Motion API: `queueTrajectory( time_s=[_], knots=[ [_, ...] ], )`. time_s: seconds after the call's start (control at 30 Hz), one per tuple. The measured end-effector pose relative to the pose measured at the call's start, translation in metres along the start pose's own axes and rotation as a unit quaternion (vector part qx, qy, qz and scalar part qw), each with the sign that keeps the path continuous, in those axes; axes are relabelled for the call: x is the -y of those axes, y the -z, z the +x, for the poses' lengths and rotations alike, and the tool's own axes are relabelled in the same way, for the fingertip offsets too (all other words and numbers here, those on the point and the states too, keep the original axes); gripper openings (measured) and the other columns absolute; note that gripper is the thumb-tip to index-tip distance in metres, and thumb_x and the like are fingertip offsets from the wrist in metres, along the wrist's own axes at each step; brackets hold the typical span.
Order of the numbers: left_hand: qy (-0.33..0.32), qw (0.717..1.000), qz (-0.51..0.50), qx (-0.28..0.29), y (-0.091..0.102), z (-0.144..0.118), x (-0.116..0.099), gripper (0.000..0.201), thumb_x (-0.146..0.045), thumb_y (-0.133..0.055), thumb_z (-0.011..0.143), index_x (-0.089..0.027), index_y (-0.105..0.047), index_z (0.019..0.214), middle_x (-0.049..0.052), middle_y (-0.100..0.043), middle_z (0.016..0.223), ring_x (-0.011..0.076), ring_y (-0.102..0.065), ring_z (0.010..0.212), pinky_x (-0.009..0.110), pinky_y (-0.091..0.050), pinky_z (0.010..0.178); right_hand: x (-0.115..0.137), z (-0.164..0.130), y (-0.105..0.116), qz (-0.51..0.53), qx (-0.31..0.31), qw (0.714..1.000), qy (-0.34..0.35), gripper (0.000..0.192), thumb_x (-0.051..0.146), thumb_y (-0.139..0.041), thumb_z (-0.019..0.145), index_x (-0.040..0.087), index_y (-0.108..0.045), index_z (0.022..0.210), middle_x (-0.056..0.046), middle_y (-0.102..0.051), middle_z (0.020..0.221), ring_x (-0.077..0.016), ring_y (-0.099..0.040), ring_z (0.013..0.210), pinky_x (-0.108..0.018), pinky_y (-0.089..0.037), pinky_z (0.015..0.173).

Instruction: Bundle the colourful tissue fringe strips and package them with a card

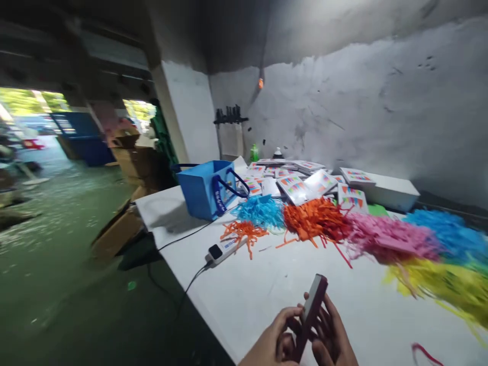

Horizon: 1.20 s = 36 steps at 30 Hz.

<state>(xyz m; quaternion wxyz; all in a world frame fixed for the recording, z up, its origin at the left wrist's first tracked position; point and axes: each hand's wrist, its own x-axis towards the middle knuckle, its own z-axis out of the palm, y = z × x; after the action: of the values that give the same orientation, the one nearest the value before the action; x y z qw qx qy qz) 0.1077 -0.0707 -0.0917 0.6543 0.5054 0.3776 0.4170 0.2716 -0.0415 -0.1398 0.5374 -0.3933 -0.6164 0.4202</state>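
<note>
Low in the view, above the white tabletop, both my hands hold a slim phone (313, 307) with a maroon edge and a pale face, tilted and seen nearly edge-on. My left hand (280, 338) grips its left side with bent fingers. From the right, my right hand (332, 335) curls its fingers around the other side. Part of the phone's lower end is hidden by the fingers. Beyond my hands lie piles of shredded strips: blue (261, 211), orange-red (318, 218), pink (392, 234) and yellow (446, 284).
A blue paper bag (204, 190) with dark blue handles stands at the table's far left. Near it lies a white power strip (224, 250) with a cable running over the edge. Printed packets (295, 188) and a white box (391, 190) sit along the wall. Cardboard boxes (133, 162) stand on the green floor.
</note>
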Motion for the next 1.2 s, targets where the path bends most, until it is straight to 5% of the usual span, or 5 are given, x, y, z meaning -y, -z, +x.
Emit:
queueTrajectory(
  time_s=[0.23,0.43,0.6,0.9,1.2],
  knots=[
    [-0.006,1.000,-0.001,-0.018,-0.044,0.031,0.048,0.113,-0.065,-0.091,0.049,-0.025,-0.039,0.142,0.012,-0.053,0.121,0.0259,-0.060,0.093,0.037,-0.044,0.084,0.039,-0.004,0.046,0.383,-0.060,0.890,-0.242,0.069,0.050,-0.089,0.063,0.024,-0.066,0.122,-0.016,-0.065,0.132,-0.0393,-0.065,0.115,-0.053,-0.052,0.098],
    [0.088,0.957,-0.274,0.043,-0.066,0.020,0.027,0.069,-0.064,-0.078,0.073,-0.024,-0.059,0.125,0.011,-0.065,0.117,0.0295,-0.064,0.109,0.039,-0.045,0.096,0.060,-0.015,0.065,0.506,-0.022,0.829,-0.239,0.066,0.055,-0.085,0.068,0.018,-0.072,0.121,-0.015,-0.062,0.138,-0.0354,-0.054,0.132,-0.045,-0.042,0.111],
    [0.050,0.949,-0.301,0.083,-0.083,0.017,0.010,0.082,-0.052,-0.087,0.068,-0.030,-0.055,0.140,0.007,-0.056,0.142,0.0317,-0.043,0.140,0.037,-0.033,0.114,0.061,-0.025,0.062,0.584,-0.027,0.755,-0.296,0.062,0.061,-0.077,0.076,0.018,-0.072,0.120,-0.013,-0.067,0.131,-0.0321,-0.059,0.126,-0.046,-0.041,0.112],
    [0.068,0.959,-0.271,0.053,-0.071,0.021,0.023,0.059,-0.038,-0.074,0.080,-0.027,-0.052,0.134,0.004,-0.066,0.111,0.0166,-0.068,0.075,0.025,-0.045,0.068,0.059,-0.022,0.041,0.657,0.007,0.645,-0.390,0.051,0.060,-0.081,0.075,0.022,-0.075,0.109,-0.005,-0.078,0.090,-0.0220,-0.071,0.077,-0.037,-0.057,0.080],
    [0.029,0.971,-0.233,0.045,-0.071,0.029,0.022,0.077,-0.027,-0.080,0.072,-0.027,-0.047,0.142,0.008,-0.064,0.129,0.0324,-0.057,0.124,0.042,-0.038,0.106,0.054,-0.023,0.043,0.611,-0.067,0.690,-0.381,0.061,0.068,-0.081,0.071,0.025,-0.075,0.114,-0.010,-0.076,0.106,-0.0261,-0.071,0.090,-0.041,-0.055,0.087]
  ],
)
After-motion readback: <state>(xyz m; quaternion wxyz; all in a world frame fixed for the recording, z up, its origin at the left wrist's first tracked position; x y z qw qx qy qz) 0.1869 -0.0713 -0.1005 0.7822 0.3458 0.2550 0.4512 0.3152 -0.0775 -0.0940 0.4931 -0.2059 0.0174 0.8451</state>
